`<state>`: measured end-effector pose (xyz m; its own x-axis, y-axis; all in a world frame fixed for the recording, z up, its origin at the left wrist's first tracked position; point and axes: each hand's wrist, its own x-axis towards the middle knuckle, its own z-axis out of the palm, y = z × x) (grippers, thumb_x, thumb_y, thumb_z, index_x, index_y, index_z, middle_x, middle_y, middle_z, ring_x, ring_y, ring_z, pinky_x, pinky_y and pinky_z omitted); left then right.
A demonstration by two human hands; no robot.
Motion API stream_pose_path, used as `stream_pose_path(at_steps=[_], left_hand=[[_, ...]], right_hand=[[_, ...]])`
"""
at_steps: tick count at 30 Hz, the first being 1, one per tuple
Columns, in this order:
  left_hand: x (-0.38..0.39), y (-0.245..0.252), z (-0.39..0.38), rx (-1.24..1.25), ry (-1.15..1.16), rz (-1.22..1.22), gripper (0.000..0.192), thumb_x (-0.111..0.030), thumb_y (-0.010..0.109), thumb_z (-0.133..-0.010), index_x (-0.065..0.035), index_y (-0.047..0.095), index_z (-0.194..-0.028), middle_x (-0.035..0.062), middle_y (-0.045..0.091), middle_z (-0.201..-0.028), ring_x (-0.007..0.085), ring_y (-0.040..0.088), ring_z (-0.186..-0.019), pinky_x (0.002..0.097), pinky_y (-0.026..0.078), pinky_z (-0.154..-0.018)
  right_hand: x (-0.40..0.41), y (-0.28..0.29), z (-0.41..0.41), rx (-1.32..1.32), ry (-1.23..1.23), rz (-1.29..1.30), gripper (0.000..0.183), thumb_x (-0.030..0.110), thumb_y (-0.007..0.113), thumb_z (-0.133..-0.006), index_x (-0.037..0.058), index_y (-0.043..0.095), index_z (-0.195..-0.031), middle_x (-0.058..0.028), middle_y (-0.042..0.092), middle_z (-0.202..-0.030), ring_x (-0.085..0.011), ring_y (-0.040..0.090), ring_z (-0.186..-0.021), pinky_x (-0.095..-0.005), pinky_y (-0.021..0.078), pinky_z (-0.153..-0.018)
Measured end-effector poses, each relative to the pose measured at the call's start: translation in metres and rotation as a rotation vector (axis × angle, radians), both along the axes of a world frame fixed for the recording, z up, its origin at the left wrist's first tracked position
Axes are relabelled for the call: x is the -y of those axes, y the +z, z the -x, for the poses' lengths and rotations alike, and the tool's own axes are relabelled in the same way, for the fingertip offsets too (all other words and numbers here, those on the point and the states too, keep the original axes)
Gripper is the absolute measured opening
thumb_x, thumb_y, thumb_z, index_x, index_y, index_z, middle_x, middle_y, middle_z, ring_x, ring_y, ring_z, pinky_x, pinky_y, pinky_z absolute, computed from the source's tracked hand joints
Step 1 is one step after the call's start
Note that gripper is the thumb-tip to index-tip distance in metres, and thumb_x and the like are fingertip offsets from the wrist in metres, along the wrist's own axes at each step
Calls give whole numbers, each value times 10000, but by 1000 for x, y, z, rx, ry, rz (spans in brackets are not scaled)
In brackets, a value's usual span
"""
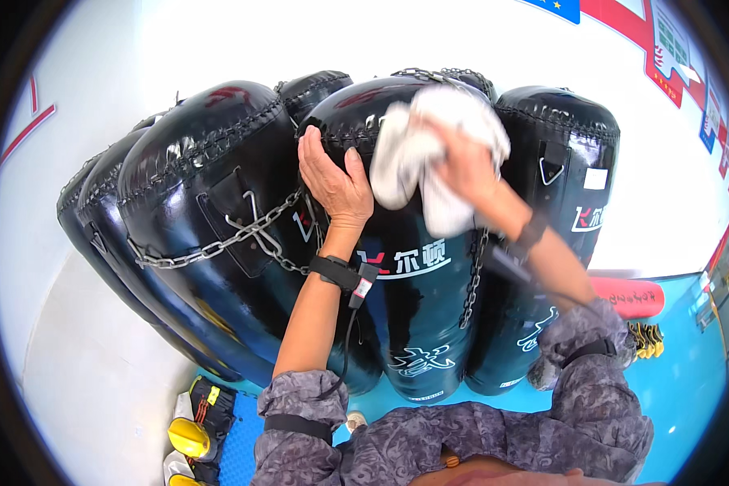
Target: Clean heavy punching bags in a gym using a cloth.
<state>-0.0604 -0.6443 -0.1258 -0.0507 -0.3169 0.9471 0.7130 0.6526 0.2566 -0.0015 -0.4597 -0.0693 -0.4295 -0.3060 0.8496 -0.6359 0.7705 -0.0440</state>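
A black punching bag (401, 219) stands upright in the middle, with a stitched rim and white lettering on its side. Against its upper left side rests my left hand (335, 176), palm flat and fingers apart, with a black strap and small cabled device at the wrist. My right hand (462, 161), blurred, holds a white cloth (443, 206) bunched over the bag's top right edge. A metal chain (219, 246) lies across the black punching bag to the left (188, 164). Another chain (477, 279) hangs down the middle bag's right side.
Another black bag (583, 146) stands at the right, and more are packed at the left. On the blue floor (683, 340) lies a red cylinder (632, 297). Yellow helmets (188, 437) and dark gear lie at the lower left. A white wall (249, 36) rises behind.
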Motion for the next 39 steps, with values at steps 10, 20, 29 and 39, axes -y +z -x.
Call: stream_pose_path(at_steps=[10, 20, 29, 39], left_hand=[[1, -6, 3, 85, -145, 58, 631, -267, 557, -896, 61, 316, -1379, 259, 304, -1449, 447, 273, -1346, 512, 212, -1112], [5, -46, -14, 197, -96, 235, 762, -444, 504, -924, 51, 246, -1443, 310, 188, -1497, 474, 185, -1388, 576, 158, -1103], [3, -49, -10, 166, -120, 213, 755, -488, 492, -922, 45, 297, -1420, 324, 238, -1472, 480, 223, -1371, 575, 171, -1099], [15, -66, -6, 165, -220, 284, 691, -450, 642, -822, 1, 473, -1317, 257, 368, -1416, 438, 318, -1331, 541, 240, -1092]], right_hand=[[19, 43, 4, -393, -213, -339, 562, 122, 747, -627, 123, 607, -1171, -104, 616, -1064, -324, 561, -1035, -404, 481, -850], [28, 161, 130, -313, -210, -345, 447, 319, 647, -803, 8, 610, -1123, -183, 651, -1062, -382, 631, -916, -459, 494, -818], [134, 129, 90, 524, -210, -714, 493, 424, 574, -865, 28, 612, -1158, -189, 643, -1114, -364, 594, -1050, -401, 458, -927], [65, 29, -14, -230, -138, -755, 520, 106, 687, -619, 127, 631, -1136, -89, 580, -1141, -316, 513, -1107, -420, 431, -952]])
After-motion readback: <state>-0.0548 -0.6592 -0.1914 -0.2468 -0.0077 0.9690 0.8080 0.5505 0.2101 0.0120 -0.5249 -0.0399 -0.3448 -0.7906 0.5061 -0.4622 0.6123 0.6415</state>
